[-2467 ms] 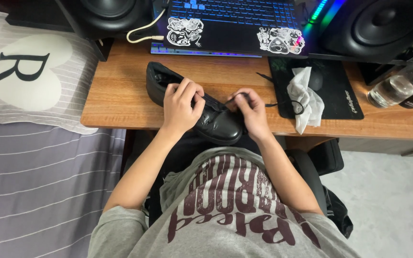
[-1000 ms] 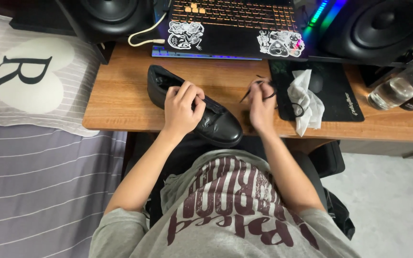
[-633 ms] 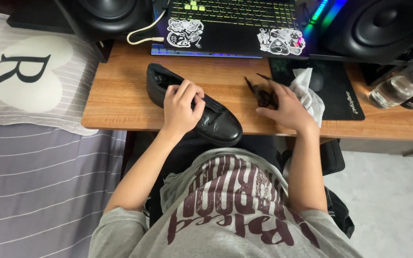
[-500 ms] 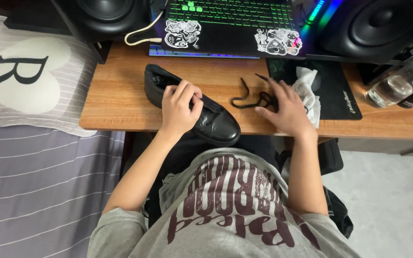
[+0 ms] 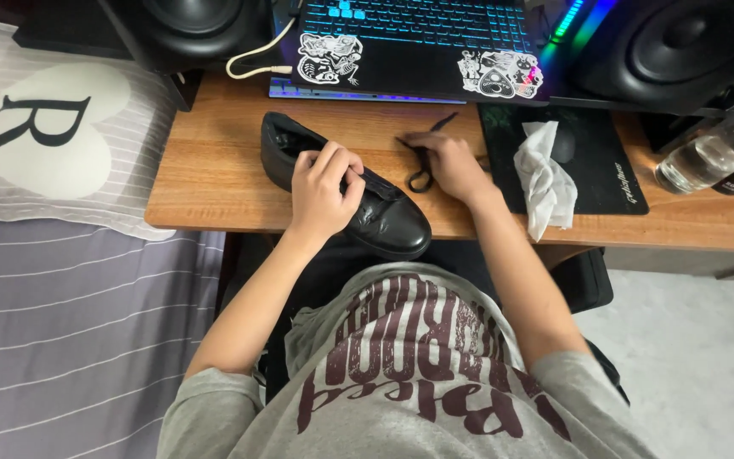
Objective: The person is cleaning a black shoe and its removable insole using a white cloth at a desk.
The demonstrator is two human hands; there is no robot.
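A black leather shoe (image 5: 384, 217) lies on the wooden desk (image 5: 214, 170), toe pointing toward the near edge. My left hand (image 5: 323, 187) rests on top of the shoe, fingers curled over its tongue area and gripping it. My right hand (image 5: 452, 161) lies just right of the shoe on the desk, fingers closed on a black shoelace (image 5: 422, 170) that loops on the wood and trails toward the laptop.
A laptop with lit keys and stickers (image 5: 409, 42) stands at the back, between two black speakers (image 5: 206, 30) (image 5: 681, 47). A mouse pad (image 5: 588, 161) holds a crumpled white tissue (image 5: 545, 174) and a mouse. A clear glass (image 5: 707, 157) stands at the right. A striped pillow (image 5: 53, 144) lies left.
My right hand went from the shoe out to the right with the lace, then came back left next to the shoe. The left hand stayed on the shoe.
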